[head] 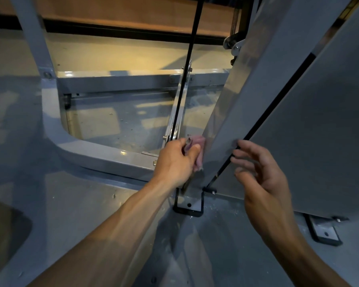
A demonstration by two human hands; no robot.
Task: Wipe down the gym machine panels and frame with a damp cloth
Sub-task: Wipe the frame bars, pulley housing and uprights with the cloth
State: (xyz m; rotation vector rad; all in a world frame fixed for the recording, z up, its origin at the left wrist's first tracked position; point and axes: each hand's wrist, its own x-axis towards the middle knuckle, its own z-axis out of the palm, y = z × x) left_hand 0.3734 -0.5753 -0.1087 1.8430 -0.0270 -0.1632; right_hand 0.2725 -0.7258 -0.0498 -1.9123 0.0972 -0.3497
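dim room, grey speckled concrete floor [116,125] with dusty patches, warm yellowish light pooling further back, orange-brown wall [133,15] with black baseboard strip [116,31]

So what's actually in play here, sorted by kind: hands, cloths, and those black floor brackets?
Hands: 2, left hand and right hand
Cloths: 1, pink cloth
Black floor brackets: 2, near bracket and far bracket
Total: 5

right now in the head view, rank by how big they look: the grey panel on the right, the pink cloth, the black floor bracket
1. grey panel, by far the largest
2. black floor bracket
3. pink cloth, partly hidden in the left hand, so its rank against the bracket is unsure
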